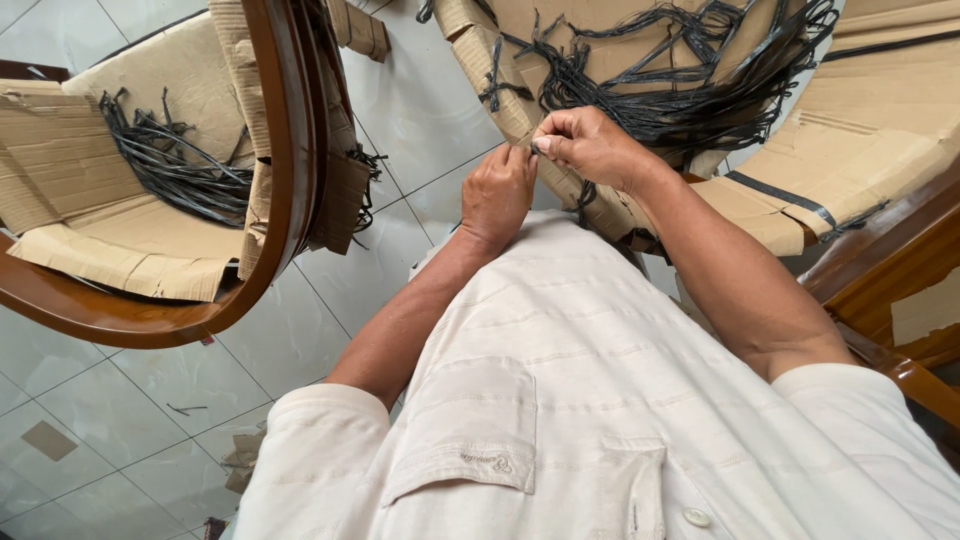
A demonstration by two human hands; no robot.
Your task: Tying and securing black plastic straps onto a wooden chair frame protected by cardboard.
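Head view: cardboard-wrapped chair (150,200) alongside hands (545,165)

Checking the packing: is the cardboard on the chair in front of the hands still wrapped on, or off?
Still on: cardboard covers the chair's seat, with black straps loose across it.

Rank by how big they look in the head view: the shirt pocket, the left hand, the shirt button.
1. shirt pocket, though nearness to the camera enlarges it
2. left hand
3. shirt button

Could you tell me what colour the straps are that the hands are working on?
Black straps, clearest in the head view.
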